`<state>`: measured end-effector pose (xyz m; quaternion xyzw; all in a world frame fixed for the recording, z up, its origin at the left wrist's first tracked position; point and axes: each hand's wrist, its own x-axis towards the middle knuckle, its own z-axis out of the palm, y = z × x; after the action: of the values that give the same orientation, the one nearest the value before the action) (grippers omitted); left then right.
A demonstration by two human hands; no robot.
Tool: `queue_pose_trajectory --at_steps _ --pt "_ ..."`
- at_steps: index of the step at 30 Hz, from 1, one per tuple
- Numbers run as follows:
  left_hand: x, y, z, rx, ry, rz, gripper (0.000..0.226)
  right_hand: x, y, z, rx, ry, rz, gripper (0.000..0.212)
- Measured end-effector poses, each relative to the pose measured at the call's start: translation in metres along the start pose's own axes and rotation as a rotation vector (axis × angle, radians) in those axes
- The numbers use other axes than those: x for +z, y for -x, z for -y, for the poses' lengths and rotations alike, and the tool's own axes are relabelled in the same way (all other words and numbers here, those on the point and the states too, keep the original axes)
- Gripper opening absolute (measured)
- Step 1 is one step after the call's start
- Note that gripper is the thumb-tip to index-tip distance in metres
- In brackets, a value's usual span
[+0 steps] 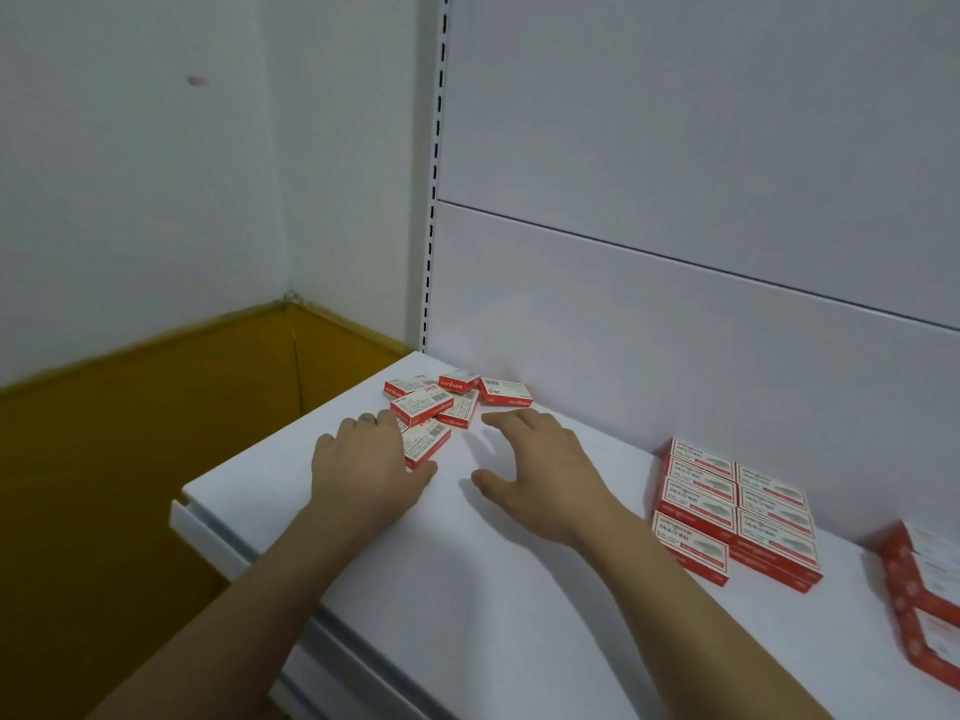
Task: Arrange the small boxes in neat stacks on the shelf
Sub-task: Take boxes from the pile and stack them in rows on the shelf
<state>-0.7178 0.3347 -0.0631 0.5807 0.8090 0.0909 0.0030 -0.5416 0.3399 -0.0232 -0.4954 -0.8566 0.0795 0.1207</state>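
Several small red-and-white boxes (447, 400) lie in a loose jumble near the left back corner of the white shelf (519, 589). My left hand (363, 459) lies over the jumble's near edge, thumb and fingers around one box (427, 444). My right hand (535, 470) hovers just right of the jumble with fingers spread, holding nothing. To the right, tidy stacks of the same boxes (737, 504) stand in two rows. More stacked boxes (924, 589) sit at the right edge of the view.
The shelf's white back panel (675, 304) rises right behind the boxes, with a slotted upright (434, 200) at its left end. The shelf's left edge drops off to a yellow floor (130, 433) and a white wall corner.
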Motion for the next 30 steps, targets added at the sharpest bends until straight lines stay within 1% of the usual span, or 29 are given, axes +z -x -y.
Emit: queue_pose_trajectory --at_steps 4,7,13,17,19,21,24,27,30 --pt "-0.001 0.0 -0.008 0.019 0.064 -0.035 0.053 0.0 0.002 -0.001 -0.011 -0.027 -0.029 0.062" --pt "-0.002 0.004 -0.013 0.047 0.143 -0.013 0.047 -0.002 0.005 -0.006 0.006 -0.036 -0.039 0.062" --pt "-0.01 0.015 -0.024 0.168 0.411 -0.016 0.042 -0.006 0.01 -0.024 0.063 -0.072 -0.039 0.062" --pt "-0.018 0.02 -0.042 0.315 0.559 -0.034 0.039 -0.014 0.021 -0.038 0.111 -0.116 -0.069 0.06" --pt "-0.023 0.022 -0.053 0.404 0.617 -0.042 0.038 -0.021 0.03 -0.048 0.142 -0.15 -0.113 0.06" --pt "-0.027 0.023 -0.068 0.5 0.674 -0.047 0.037 -0.031 0.04 -0.061 0.192 -0.188 -0.173 0.061" --pt "-0.026 0.022 -0.092 0.629 0.758 -0.05 0.038 -0.044 0.057 -0.082 0.283 -0.231 -0.213 0.066" --pt "-0.022 0.023 -0.118 0.699 0.829 -0.017 0.043 -0.051 0.078 -0.099 0.358 -0.261 -0.246 0.07" --pt "-0.018 0.028 -0.146 0.776 0.886 0.043 0.044 -0.053 0.096 -0.114 0.414 -0.293 -0.285 0.069"
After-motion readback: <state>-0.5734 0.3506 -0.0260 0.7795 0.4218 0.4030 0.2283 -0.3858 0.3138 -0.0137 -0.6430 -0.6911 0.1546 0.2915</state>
